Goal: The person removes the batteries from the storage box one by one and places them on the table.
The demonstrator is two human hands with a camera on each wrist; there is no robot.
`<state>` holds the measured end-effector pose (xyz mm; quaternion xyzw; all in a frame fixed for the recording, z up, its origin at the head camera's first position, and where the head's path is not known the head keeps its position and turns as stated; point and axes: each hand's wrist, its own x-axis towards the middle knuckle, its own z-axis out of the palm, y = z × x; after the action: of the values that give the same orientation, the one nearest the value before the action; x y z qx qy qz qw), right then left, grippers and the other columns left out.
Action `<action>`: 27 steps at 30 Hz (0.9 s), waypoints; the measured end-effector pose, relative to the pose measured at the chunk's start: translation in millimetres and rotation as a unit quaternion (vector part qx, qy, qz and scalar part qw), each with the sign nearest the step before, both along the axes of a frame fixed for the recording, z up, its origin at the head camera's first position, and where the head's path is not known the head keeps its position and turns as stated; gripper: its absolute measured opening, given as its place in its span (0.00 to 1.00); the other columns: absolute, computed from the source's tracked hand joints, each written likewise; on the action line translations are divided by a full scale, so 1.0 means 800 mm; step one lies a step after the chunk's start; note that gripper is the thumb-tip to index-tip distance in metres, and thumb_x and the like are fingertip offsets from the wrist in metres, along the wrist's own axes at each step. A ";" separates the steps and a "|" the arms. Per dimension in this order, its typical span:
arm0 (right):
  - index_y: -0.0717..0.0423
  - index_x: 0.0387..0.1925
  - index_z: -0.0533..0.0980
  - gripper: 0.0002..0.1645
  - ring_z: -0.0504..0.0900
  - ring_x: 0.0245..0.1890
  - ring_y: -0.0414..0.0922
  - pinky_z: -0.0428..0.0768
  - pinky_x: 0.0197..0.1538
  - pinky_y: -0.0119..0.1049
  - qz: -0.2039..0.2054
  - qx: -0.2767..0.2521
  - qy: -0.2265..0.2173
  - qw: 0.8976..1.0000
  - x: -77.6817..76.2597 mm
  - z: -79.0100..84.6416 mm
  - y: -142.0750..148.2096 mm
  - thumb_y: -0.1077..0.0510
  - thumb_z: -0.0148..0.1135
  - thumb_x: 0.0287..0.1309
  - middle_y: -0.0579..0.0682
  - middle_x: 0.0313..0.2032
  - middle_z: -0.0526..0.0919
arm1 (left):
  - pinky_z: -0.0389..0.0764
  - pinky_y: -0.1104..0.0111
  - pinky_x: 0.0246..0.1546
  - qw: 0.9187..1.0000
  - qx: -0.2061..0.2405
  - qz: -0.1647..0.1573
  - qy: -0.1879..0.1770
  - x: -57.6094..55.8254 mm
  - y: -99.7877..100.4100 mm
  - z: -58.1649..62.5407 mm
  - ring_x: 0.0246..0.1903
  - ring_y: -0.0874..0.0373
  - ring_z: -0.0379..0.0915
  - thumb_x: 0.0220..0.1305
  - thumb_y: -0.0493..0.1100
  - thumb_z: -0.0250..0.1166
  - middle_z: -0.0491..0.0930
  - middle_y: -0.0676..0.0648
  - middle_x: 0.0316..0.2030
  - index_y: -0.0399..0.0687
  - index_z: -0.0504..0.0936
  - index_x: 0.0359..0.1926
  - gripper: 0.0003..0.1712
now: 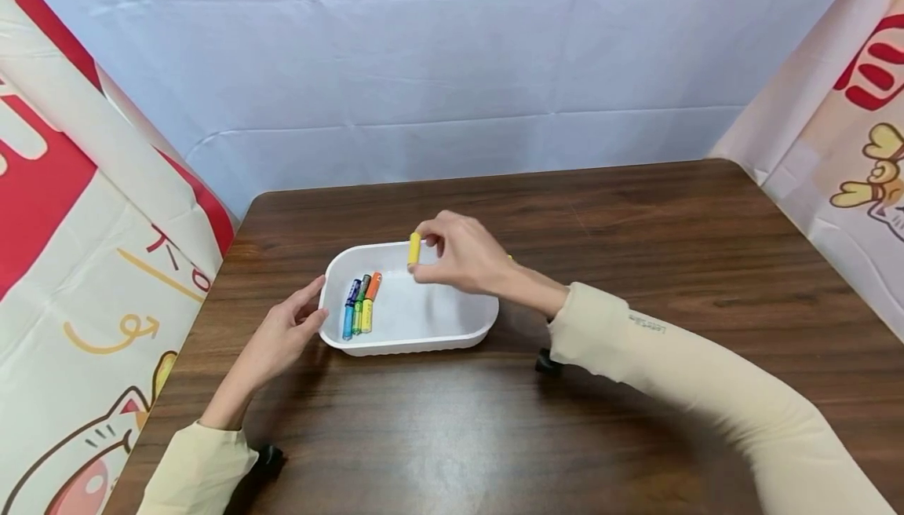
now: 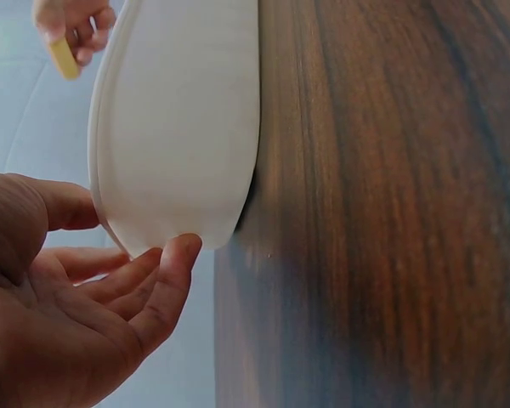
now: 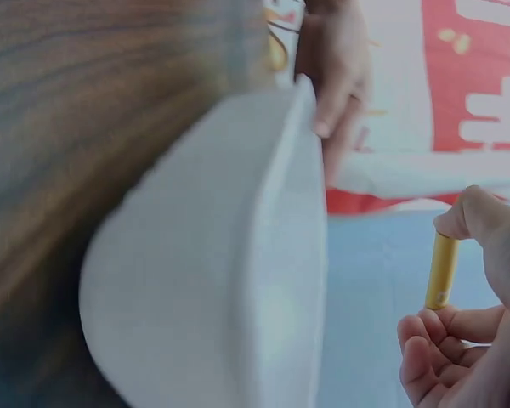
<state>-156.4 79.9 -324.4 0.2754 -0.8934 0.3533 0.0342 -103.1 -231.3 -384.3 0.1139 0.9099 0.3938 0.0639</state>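
Note:
A yellow battery (image 1: 413, 250) is pinched lengthwise between the thumb and a finger of my right hand (image 1: 462, 256), above the white tray (image 1: 424, 340). The right wrist view shows the battery (image 3: 442, 270) with one end against the thumb and the other against a fingertip. At the tray's left end, my left hand (image 1: 286, 334) holds the rim and outer wall, its fingertips (image 2: 183, 246) on the wall. Inside the tray, to the left, several batteries lie side by side in two rows: purple, dark and orange behind, blue (image 1: 348, 322), green and yellow (image 1: 366, 316) in front.
The tray stands on a dark wood-grain table (image 1: 452, 429). Behind my right wrist, a small yellow thing (image 1: 510, 257) peeks out. A pale cloth (image 1: 452, 67) hangs behind the table, with printed cloths at both sides.

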 end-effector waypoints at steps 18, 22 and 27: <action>0.58 0.49 0.82 0.19 0.78 0.38 0.48 0.75 0.44 0.42 -0.079 0.002 -0.003 0.997 -0.021 -0.010 0.145 0.55 0.72 0.56 0.55 0.39 0.79 | 0.76 0.44 0.59 1.000 0.004 0.002 -0.006 -0.002 0.000 0.000 0.59 0.38 0.73 0.78 0.38 0.57 0.67 0.29 0.70 0.37 0.58 0.79 0.34; 0.59 0.52 0.82 0.22 0.79 0.40 0.50 0.75 0.45 0.44 -0.081 0.036 -0.017 0.996 -0.024 -0.033 0.166 0.54 0.71 0.57 0.57 0.41 0.79 | 0.76 0.44 0.59 1.000 0.003 0.002 -0.008 -0.001 0.000 0.001 0.59 0.38 0.73 0.79 0.39 0.57 0.67 0.29 0.70 0.37 0.58 0.79 0.34; 0.62 0.54 0.82 0.24 0.78 0.41 0.53 0.75 0.45 0.47 -0.074 0.057 -0.041 0.995 -0.025 -0.064 0.180 0.55 0.72 0.58 0.58 0.42 0.79 | 0.76 0.44 0.59 1.000 0.001 0.005 -0.009 0.000 0.000 0.001 0.60 0.38 0.73 0.79 0.39 0.56 0.66 0.29 0.71 0.37 0.58 0.79 0.34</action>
<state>-176.5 224.0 -375.4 0.1952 -0.9307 0.3092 0.0082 -102.9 -230.9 -383.2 0.1054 0.9096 0.3957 0.0703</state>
